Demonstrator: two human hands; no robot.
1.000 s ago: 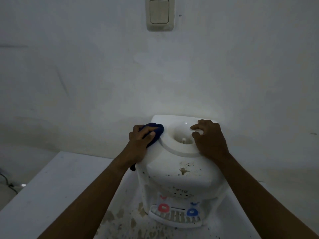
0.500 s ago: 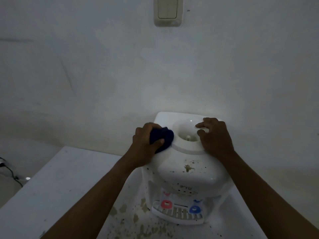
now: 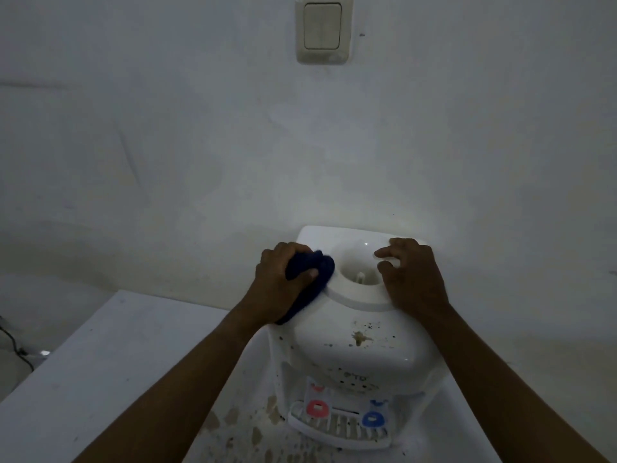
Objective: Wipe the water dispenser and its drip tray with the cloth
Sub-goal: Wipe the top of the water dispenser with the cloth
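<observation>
A white water dispenser (image 3: 354, 332) is seen standing on a white tabletop (image 3: 100, 362), close against a pale wall (image 3: 167, 145) on which a light switch (image 3: 322, 27) is mounted. A dark blue cloth (image 3: 312, 279) is held bunched in the left hand (image 3: 283, 282), the fingers curled over it and the thumb laid across its front, and it is pressed against the top left shoulder of the dispenser, just beside the raised collar of the bottle well (image 3: 362, 279). The right hand (image 3: 412, 279) is laid on the right side of the top with nothing gripped; its fingers are loosely bent, the tips resting at the rim of the well, and the unit appears to be steadied by it. The step in hand is judged to be the wiping of the top surface, with most of the task left: dark specks and a brownish stain (image 3: 360, 338) are seen on the front slope of the housing, further specks lie above the red tap (image 3: 317, 408) and the blue tap (image 3: 373, 419), and the slotted drip tray (image 3: 337, 429) at the foot looks untouched. Brown splashes (image 3: 233, 426) are also visible on the tabletop in front. For the next move, the cloth would need to be drawn around the collar and down over the stained front face with firm pressure, while the dispenser is kept braced so that it is not pushed along the tabletop.
</observation>
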